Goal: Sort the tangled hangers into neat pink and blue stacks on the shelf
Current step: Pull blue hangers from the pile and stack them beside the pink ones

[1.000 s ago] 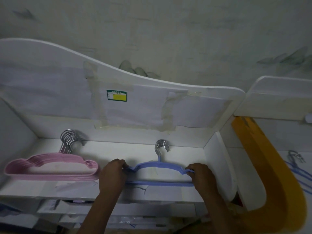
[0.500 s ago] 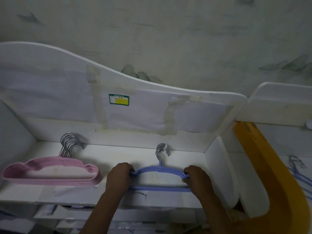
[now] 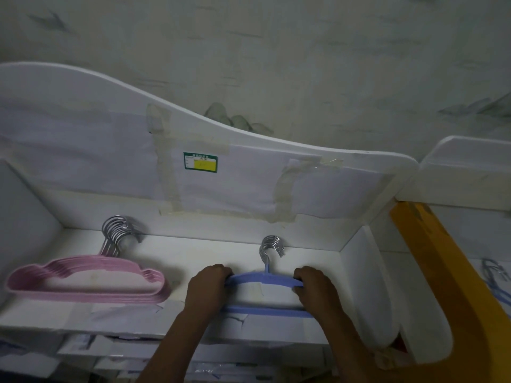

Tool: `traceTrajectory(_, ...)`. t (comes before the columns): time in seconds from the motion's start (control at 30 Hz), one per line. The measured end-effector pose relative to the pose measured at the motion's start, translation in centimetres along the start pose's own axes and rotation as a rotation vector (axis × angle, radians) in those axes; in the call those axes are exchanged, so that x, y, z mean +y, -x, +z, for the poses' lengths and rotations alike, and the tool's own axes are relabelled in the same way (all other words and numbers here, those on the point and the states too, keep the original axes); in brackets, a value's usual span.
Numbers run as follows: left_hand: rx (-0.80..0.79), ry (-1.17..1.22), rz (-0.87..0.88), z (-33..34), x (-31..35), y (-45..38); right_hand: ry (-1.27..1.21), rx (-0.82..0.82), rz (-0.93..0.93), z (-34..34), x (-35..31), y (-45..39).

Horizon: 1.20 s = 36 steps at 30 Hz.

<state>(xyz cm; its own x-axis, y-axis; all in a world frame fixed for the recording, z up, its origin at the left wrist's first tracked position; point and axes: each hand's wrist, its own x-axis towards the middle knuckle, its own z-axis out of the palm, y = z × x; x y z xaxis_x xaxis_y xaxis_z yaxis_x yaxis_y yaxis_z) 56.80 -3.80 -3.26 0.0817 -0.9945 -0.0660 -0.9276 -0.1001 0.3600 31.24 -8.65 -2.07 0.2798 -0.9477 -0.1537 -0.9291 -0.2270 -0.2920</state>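
Gripping the blue stack at both ends: left hand curling round the left shoulder, right hand curling round the right shoulder, both grips closed on the plastic. Lying flat on the white shelf, right of centre, with the lower bar showing between the wrists and the bunched metal hooks pointing toward the back panel. Resting well apart on the left of the same shelf: the pink stack, neatly nested, its hooks fanning up against the rear edge. Sitting on the taped paper covering the back panel, a green and yellow label. Curving down the right side beyond the shelf's end wall, an orange piece. Lying further right at the frame edge, more blue hangers with wire hooks, only partly in view. Showing below the shelf front, white packets, too dim for telling more.
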Motion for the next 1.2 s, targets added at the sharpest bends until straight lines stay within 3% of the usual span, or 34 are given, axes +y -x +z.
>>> traceTrajectory(0.37,0.031,-0.003,-0.031,0.3,0.3,0.5,-0.078,-0.012,0.044,0.1,0.7,-0.5)
traceTrajectory(0.5,-0.019,0.263,0.011,-0.6,-0.5,1.1,-0.291,0.05,0.009,-0.2,1.6,0.8)
traceTrajectory(0.63,0.185,0.521,0.02,-2.2,-0.3,3.0,-0.556,0.217,0.1,-2.0,2.2,3.2)
traceTrajectory(0.87,0.217,0.737,0.086,-4.4,4.0,6.4,-0.668,0.362,0.102,-4.7,4.0,8.9)
traceTrajectory(1.2,0.198,0.771,0.21,-3.8,13.1,16.7,-0.661,0.424,0.091,-8.0,7.5,22.4)
